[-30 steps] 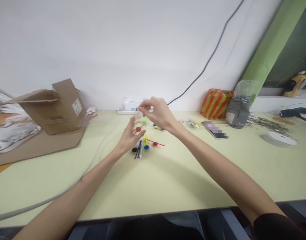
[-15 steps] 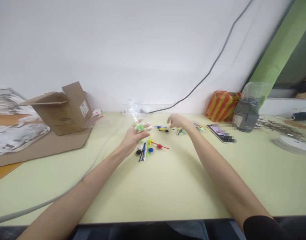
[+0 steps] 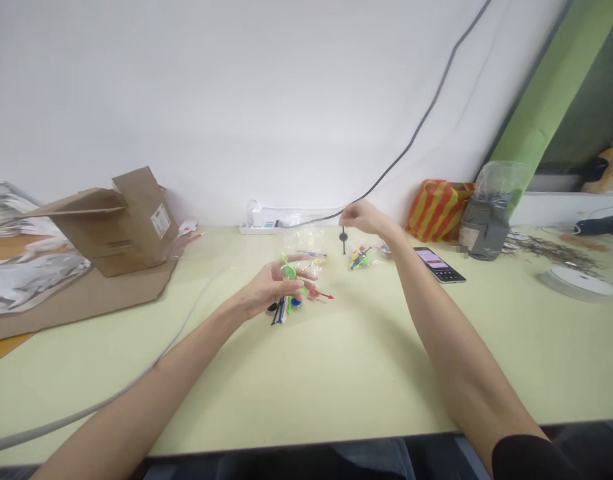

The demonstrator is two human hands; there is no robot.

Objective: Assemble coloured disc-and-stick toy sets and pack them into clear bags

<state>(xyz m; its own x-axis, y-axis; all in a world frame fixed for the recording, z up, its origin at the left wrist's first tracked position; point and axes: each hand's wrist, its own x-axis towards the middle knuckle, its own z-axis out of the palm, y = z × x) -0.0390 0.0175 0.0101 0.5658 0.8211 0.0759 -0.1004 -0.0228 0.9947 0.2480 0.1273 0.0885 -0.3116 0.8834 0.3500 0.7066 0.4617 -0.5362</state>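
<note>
My left hand [image 3: 272, 287] is closed around a green arrow spinner [image 3: 289, 271] and a clear plastic bag [image 3: 305, 241], whose film spreads beyond the fingertips. Raised off the table, my right hand [image 3: 363, 217] pinches a black arrow spinner [image 3: 343, 237], which hangs upright from the fingertips. Under the left hand lie a red arrow spinner [image 3: 327, 296], a blue arrow piece [image 3: 281, 313] and several other coloured spinner parts, partly hidden by the fingers. Behind the bag, blue and yellow spinners are partly covered. A bagged set of coloured spinners [image 3: 360, 257] rests below the right hand.
A phone [image 3: 439, 265] lies right of the bagged sets. Farther right are a striped bag [image 3: 433, 210], a grey wrapped container [image 3: 485, 227] and a white reel [image 3: 579, 283]. An open cardboard box [image 3: 121, 233] stands left; a grey cable [image 3: 156, 363] crosses the table.
My right hand has lifted the black arrow spinner from the table. My left hand, with the green spinner and the bag, has come lower and nearer, over the loose spinners.
</note>
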